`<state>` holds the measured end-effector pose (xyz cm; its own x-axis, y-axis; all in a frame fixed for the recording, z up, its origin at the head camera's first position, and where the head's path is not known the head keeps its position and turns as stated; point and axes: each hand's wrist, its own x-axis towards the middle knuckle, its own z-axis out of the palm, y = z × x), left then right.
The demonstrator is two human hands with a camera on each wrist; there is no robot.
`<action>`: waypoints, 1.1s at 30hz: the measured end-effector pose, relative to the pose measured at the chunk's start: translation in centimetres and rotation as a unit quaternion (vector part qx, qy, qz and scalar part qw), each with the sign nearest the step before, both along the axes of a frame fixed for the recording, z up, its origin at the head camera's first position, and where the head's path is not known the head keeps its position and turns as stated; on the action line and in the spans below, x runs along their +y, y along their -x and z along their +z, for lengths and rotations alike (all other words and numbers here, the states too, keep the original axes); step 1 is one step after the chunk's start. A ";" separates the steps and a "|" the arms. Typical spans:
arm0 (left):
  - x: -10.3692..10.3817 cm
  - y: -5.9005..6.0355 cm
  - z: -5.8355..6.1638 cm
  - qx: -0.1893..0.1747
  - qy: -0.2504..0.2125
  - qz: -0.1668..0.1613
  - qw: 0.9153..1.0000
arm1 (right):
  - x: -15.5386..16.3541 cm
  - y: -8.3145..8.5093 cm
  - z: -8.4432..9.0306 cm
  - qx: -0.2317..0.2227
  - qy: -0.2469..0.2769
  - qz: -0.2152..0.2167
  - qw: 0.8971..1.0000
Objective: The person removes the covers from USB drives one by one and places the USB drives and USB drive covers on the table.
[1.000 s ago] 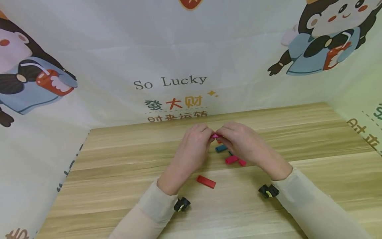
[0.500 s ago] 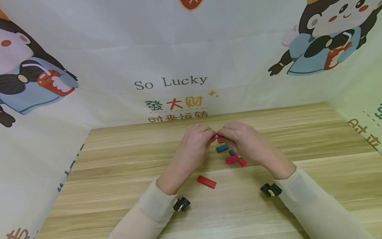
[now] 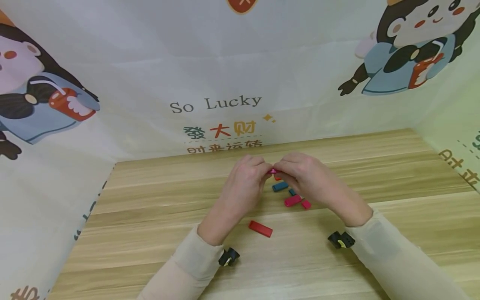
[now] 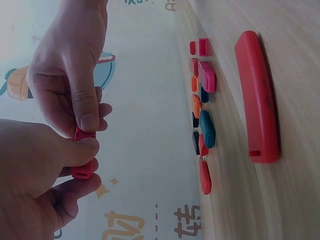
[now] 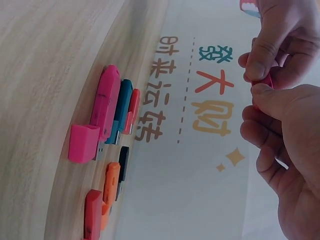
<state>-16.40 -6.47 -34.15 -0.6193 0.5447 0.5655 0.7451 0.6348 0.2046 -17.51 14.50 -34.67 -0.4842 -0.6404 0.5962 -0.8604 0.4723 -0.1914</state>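
My left hand (image 3: 245, 181) and right hand (image 3: 309, 179) meet above the back middle of the table, pinching a small pink-red USB stick (image 3: 273, 171) between thumbs and fingers. In the left wrist view the stick (image 4: 83, 170) has a slot at its near end, and fingers cover much of it. Below the hands lie a pink USB stick (image 5: 106, 102) beside a pink cap (image 5: 83, 143), and a teal USB stick (image 5: 122, 107) with its metal plug showing. A longer red USB stick (image 3: 260, 228) lies alone nearer the front.
Further along the row are an orange stick (image 5: 111, 182), a black one (image 5: 124, 162) and a red piece (image 5: 92, 212). A printed white cloth (image 3: 221, 75) rises behind the wooden table (image 3: 168, 200) and along its sides. Small black cameras (image 3: 228, 257) sit at both wrists.
Both hands keep their pinch on the pink-red USB stick. The right forearm has shifted slightly right, uncovering more of a small teal piece. The whole head view has drifted a little.
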 end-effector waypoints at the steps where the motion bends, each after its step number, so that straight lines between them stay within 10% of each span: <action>1: 0.0 0.0 0.0 0.000 -0.001 0.001 1.000 | 0.0 0.0 0.0 0.003 0.002 -0.001 1.000; 33: -0.1 -0.1 0.0 -0.007 -0.015 0.013 1.000 | -0.9 -0.3 -0.5 0.042 0.027 -0.033 0.998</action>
